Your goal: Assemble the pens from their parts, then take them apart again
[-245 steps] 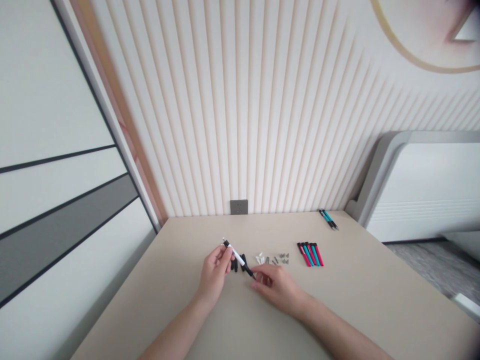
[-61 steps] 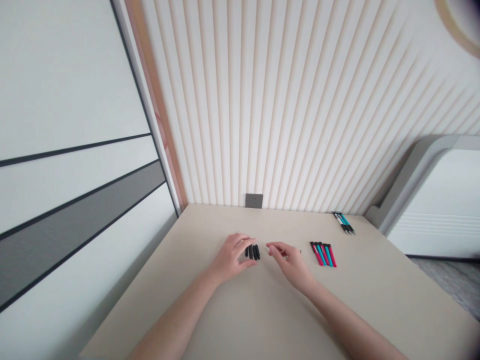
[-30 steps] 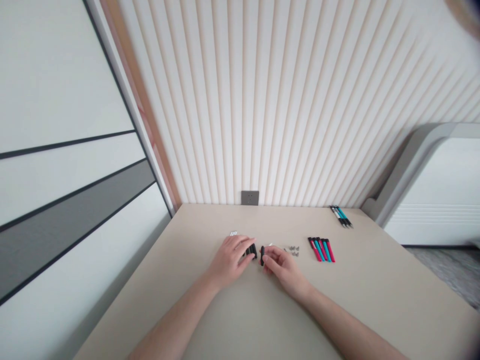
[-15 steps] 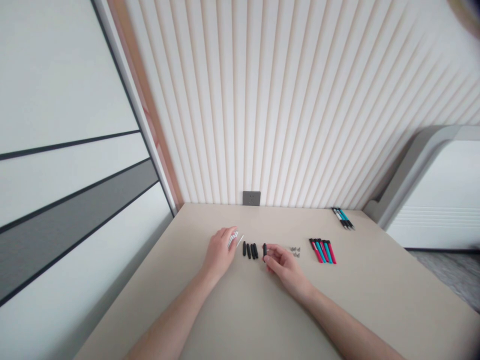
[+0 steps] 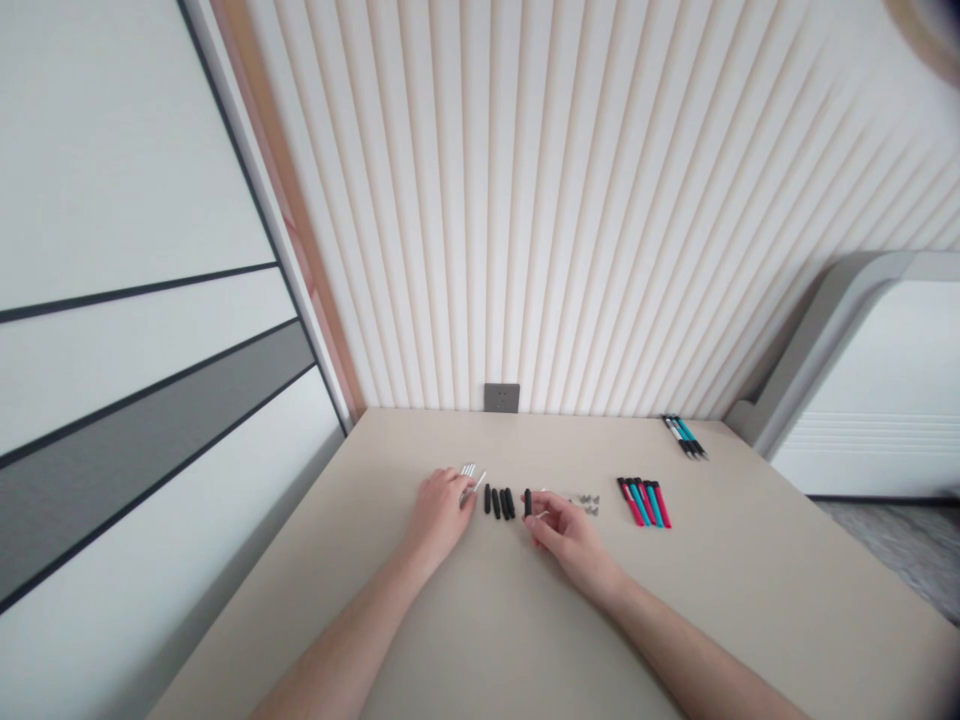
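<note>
My left hand [image 5: 442, 508] is at the white thin rods [image 5: 468, 469], its thumb and fingertips closed around one slanting white rod [image 5: 480, 483]. Several black grips [image 5: 496, 503] lie side by side between my two hands. My right hand [image 5: 562, 525] holds another black grip [image 5: 527, 503] upright between thumb and fingers. Just beyond the right fingers lie small grey metal tips [image 5: 590, 504], partly covered by that hand.
Several red and teal pen barrels with black ends [image 5: 645, 502] lie right of my right hand. Pens [image 5: 684, 437] rest at the table's back right. A dark socket [image 5: 502, 398] sits on the ribbed wall behind the table [image 5: 480, 620].
My left hand has lowered slightly over the white rods, and its fingers have closed around one. My right hand keeps its black grip in nearly the same place.
</note>
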A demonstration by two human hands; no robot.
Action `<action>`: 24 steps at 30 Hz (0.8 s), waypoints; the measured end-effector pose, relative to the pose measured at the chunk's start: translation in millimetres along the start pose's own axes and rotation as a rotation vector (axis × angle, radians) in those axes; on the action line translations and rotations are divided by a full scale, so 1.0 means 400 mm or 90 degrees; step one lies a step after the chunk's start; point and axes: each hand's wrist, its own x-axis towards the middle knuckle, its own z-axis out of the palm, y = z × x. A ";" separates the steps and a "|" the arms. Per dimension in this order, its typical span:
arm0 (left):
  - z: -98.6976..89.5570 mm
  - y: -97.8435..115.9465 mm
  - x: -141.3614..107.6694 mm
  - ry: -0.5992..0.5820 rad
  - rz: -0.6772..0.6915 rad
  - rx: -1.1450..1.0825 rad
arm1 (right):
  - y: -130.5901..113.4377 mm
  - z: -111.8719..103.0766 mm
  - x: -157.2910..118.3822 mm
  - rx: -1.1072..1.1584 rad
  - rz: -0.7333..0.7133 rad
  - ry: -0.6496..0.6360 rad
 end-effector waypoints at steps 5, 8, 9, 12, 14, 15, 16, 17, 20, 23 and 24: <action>0.000 0.005 0.002 0.043 0.042 -0.075 | 0.012 0.002 -0.004 -0.031 -0.008 0.010; -0.010 0.021 -0.002 0.060 0.127 -0.149 | 0.009 0.001 -0.009 -0.147 -0.050 0.031; -0.015 0.028 -0.004 0.056 0.155 -0.160 | 0.005 0.000 -0.010 -0.195 -0.071 0.031; -0.026 0.048 -0.012 0.023 0.219 -0.172 | -0.009 -0.003 -0.013 -0.293 -0.127 0.016; -0.029 0.054 -0.014 -0.001 0.245 -0.173 | -0.015 -0.004 -0.014 -0.319 -0.139 0.018; -0.030 0.055 -0.014 -0.010 0.253 -0.170 | -0.015 -0.004 -0.013 -0.325 -0.139 0.023; -0.030 0.055 -0.013 -0.017 0.260 -0.164 | -0.015 -0.004 -0.013 -0.328 -0.139 0.028; -0.029 0.053 -0.012 -0.023 0.264 -0.157 | -0.014 -0.004 -0.013 -0.327 -0.138 0.034; -0.031 0.048 -0.010 -0.038 0.268 -0.138 | -0.012 -0.004 -0.011 -0.317 -0.136 0.045; -0.033 0.046 -0.009 -0.053 0.272 -0.129 | -0.014 -0.006 -0.011 -0.320 -0.137 0.041; -0.033 0.045 -0.009 -0.056 0.274 -0.128 | -0.014 -0.007 -0.012 -0.322 -0.141 0.038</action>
